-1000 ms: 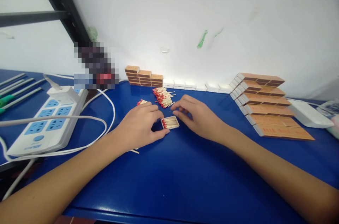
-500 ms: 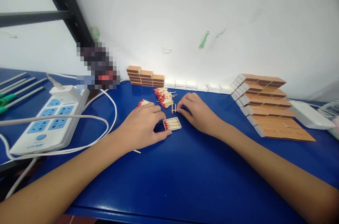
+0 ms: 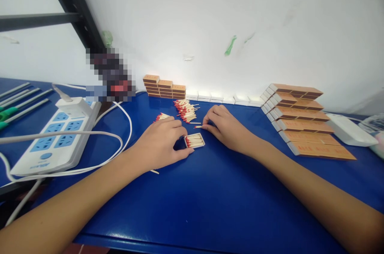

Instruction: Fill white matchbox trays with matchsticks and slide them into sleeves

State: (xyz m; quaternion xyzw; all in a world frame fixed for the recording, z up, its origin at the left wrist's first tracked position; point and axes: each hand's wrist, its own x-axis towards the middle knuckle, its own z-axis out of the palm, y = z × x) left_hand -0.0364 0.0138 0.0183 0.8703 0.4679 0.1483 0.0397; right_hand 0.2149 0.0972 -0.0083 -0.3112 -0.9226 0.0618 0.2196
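Observation:
A small white matchbox tray (image 3: 204,142) lies on the blue table, filled with red-headed matches (image 3: 195,139). My left hand (image 3: 162,142) grips it at its left end, the thumb along the near edge and the fingers at the far-left corner. Just beyond the tray, my right hand (image 3: 223,128) pinches the tail of a single match (image 3: 198,127), whose red head points left. Behind that match is a loose heap of matches (image 3: 186,111). A smaller bunch of matches (image 3: 162,117) shows partly behind my left hand.
Stacked matchboxes (image 3: 164,88) stand against the wall, beside a row of white trays (image 3: 216,97). A stepped stack of matchboxes (image 3: 309,126) is at right, near a white box (image 3: 351,130). At left are a power strip (image 3: 57,136) and looping cables (image 3: 127,120).
Two matches stood near my right fingertips, pointing toward me. Now one lies sideways in the pinch and another lies sideways by the heap. My left hand and the tray stay put.

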